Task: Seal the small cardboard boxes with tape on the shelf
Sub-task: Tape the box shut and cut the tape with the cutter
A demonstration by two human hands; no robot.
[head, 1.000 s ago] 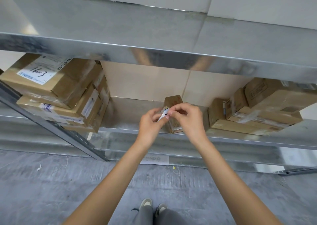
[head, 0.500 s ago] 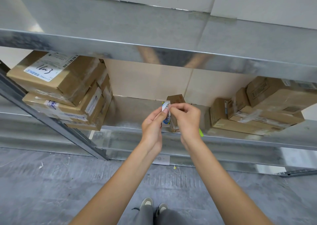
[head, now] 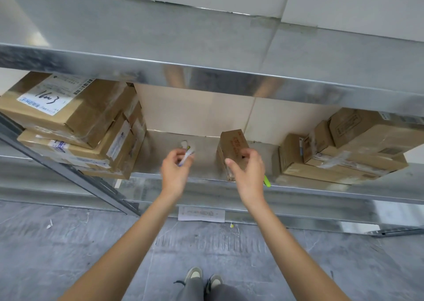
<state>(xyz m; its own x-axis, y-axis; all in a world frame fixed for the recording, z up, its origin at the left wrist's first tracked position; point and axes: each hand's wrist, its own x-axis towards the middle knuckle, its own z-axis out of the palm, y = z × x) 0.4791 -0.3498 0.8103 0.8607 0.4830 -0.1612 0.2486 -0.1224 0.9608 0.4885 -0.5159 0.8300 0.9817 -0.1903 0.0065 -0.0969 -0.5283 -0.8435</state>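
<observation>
I take the small cardboard box [head: 232,150] as my landmark: it stands on end on the metal shelf [head: 206,163], near the front lip, in the gap between the two stacks of parcels. My right hand [head: 249,171] sits in front of its lower right corner, thumb out to the left, fingers [head: 246,155] curled at its front face; whether they actually grip the cardboard I cannot tell from here. I judge that hand is there to steady the box so it will not tip. A bright green tool [head: 266,181] pokes out below that hand, just right of the box; what it is stays hidden.

Left of the box and clear of it, my left hand [head: 175,169] has its fingers closed in a pinch on a small white strip with blue print [head: 186,155], blurred, probably a tape piece or its backing. I read it as held aside so the box face stays reachable.
</observation>
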